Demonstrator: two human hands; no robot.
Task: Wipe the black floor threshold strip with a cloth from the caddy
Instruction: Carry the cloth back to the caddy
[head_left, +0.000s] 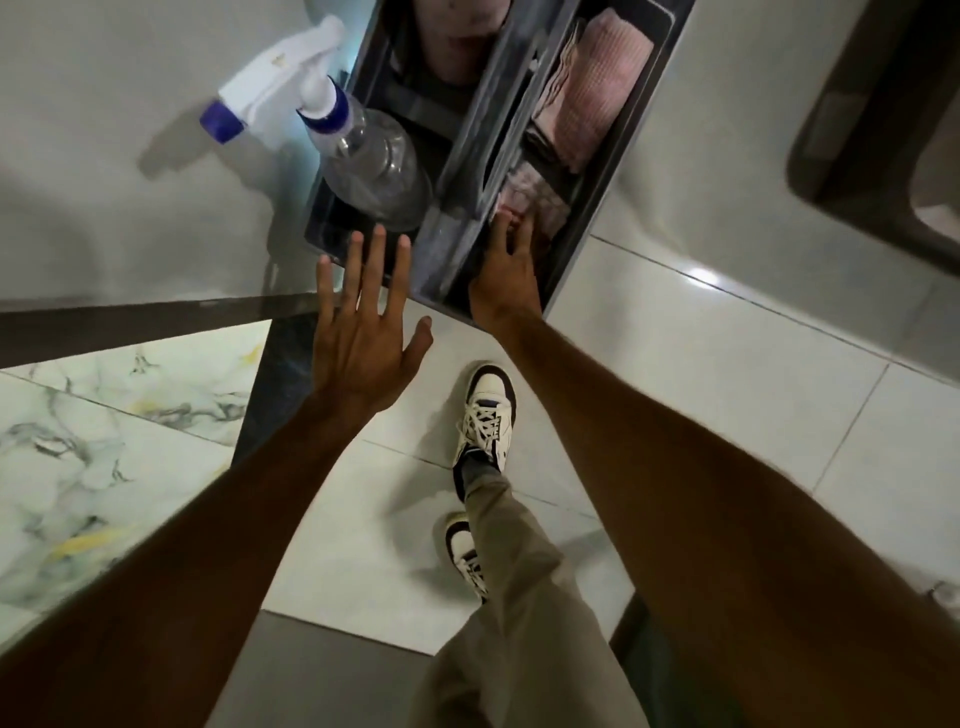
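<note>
1. Head view: the black floor threshold strip (270, 395) is a dark, glossy band running from below the grey caddy (576, 208) down toward the lower left. The left forearm covers its lower end, and motion blur softens its edges.
2. The caddy is a rectangular plastic bin split lengthwise by a central handle bar (493, 130). Its far end is cut off by the top of the frame.
3. In the caddy's right compartment lie folded pink cloths (597, 98) with a waffle-like weave. The nearest one (530, 197) is blurred.
4. The right hand (506, 275) reaches into that compartment, fingers (524, 234) loosely curled on the nearest cloth. Whether they have closed on it cannot be told.
5. The left hand (363, 338) hovers just short of the caddy's near left corner, palm down, fingers spread and straight, holding nothing.
6. In the caddy's left compartment stands a clear plastic spray bottle (374, 161) with a white trigger head and blue nozzle, leaning out over the rim.
7. Left of the strip lies veined marble-pattern floor (93, 467); right of it, plain glossy tiles (727, 364).
8. Below the caddy, two white-and-dark laced sneakers (488, 415) and khaki trouser legs (514, 597) are visible.
</note>
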